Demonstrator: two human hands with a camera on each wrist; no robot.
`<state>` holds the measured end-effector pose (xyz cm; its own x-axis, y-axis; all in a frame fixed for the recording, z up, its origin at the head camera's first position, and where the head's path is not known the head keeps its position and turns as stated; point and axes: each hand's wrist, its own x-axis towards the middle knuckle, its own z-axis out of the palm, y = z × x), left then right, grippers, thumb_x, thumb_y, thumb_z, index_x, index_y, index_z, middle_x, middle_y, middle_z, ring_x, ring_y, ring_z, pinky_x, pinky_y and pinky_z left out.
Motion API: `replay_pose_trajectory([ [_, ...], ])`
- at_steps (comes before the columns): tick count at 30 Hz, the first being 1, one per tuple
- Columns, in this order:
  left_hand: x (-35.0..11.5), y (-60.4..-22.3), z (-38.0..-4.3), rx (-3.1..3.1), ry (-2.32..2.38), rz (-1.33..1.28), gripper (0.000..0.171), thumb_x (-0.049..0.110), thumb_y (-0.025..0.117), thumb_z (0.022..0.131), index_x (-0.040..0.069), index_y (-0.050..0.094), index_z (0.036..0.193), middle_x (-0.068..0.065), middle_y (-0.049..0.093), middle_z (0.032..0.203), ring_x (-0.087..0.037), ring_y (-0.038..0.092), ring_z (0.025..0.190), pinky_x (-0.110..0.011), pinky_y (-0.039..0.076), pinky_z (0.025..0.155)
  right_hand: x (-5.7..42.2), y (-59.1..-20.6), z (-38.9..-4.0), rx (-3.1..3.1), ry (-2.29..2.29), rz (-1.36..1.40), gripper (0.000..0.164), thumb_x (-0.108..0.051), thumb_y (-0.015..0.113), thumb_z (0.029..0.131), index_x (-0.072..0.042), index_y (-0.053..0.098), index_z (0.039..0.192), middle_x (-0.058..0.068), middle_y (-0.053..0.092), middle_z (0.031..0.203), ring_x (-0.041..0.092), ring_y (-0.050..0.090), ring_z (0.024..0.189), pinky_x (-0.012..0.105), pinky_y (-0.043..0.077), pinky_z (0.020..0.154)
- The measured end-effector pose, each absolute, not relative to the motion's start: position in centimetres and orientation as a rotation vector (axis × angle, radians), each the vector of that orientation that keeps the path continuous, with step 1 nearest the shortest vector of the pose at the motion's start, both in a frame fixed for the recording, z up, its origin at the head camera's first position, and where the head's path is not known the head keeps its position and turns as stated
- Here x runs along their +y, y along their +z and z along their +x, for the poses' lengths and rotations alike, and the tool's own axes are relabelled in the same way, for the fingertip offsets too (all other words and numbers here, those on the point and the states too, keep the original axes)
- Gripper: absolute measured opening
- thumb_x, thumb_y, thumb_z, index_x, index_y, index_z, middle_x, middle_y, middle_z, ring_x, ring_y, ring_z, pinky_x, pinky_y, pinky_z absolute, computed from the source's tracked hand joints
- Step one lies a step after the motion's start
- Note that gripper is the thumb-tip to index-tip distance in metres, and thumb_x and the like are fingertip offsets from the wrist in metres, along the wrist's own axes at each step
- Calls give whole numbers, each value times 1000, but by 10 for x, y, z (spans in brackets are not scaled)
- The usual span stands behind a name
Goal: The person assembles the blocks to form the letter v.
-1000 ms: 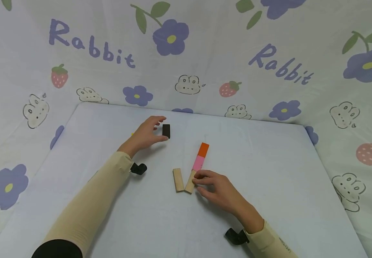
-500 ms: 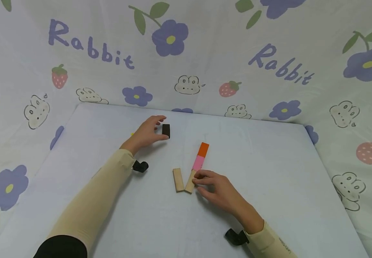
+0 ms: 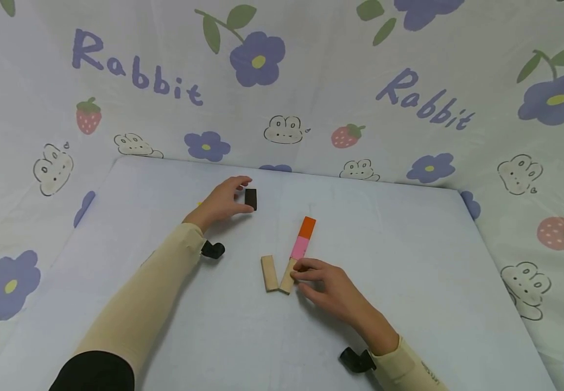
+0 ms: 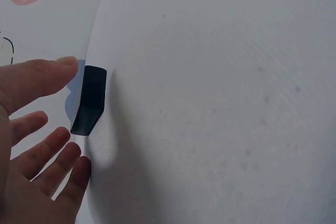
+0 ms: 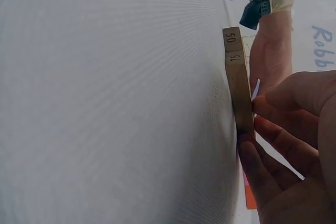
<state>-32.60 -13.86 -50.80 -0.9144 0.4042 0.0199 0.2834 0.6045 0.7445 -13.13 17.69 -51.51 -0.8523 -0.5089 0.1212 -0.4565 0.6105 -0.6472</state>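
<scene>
My left hand [image 3: 217, 203] reaches over the far part of the table, thumb and fingers spread around a black block [image 3: 251, 199]. In the left wrist view, gaps show between the block [image 4: 93, 98] and the fingers. My right hand [image 3: 333, 290] rests with relaxed fingers against a plain wooden block [image 3: 287, 277], its thumb apart from it. That block leads up to a pink block [image 3: 300, 247] and an orange block [image 3: 307, 227] in one slanted row. A second wooden block [image 3: 269, 273] meets its near end, forming a V. Printed numbers show on the wooden ends in the right wrist view.
A small yellow thing [image 3: 200, 204] peeks out behind the left hand, mostly hidden. The white table [image 3: 409, 244] ends at the back against a cloth [image 3: 311, 65] printed with rabbits, flowers and strawberries. Black wrist devices [image 3: 357, 360] sit at both cuffs.
The left wrist and sleeve have shifted slightly forward and to the right, while the left fingers stay around the black block. The right hand and the blocks keep their places.
</scene>
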Motion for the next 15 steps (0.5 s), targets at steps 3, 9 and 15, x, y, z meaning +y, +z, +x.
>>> replay_pose_trajectory([
  [3,-137,-508,-327,2681,1181,579,80,14,86,94,4,45,162,-19,49,159,-36,48,144,-48,38,120,177,-516,-131,2749,-1084,-824,31,-8,76,100,-8,79,131,0,69,139,23,65,129,48,53,108],
  [9,-135,-512,-329,2700,1136,590,77,12,83,95,3,46,162,-19,50,158,-36,48,143,-49,36,122,177,-518,-130,2757,-1086,-823,30,-8,76,100,-7,80,131,1,69,139,23,65,131,48,52,109],
  [15,-134,-517,-332,2719,1126,602,74,9,81,94,2,48,160,-19,51,156,-35,48,143,-47,35,123,177,-521,-129,2771,-1069,-824,32,-8,76,101,-8,79,132,0,68,140,23,64,132,48,53,108],
])
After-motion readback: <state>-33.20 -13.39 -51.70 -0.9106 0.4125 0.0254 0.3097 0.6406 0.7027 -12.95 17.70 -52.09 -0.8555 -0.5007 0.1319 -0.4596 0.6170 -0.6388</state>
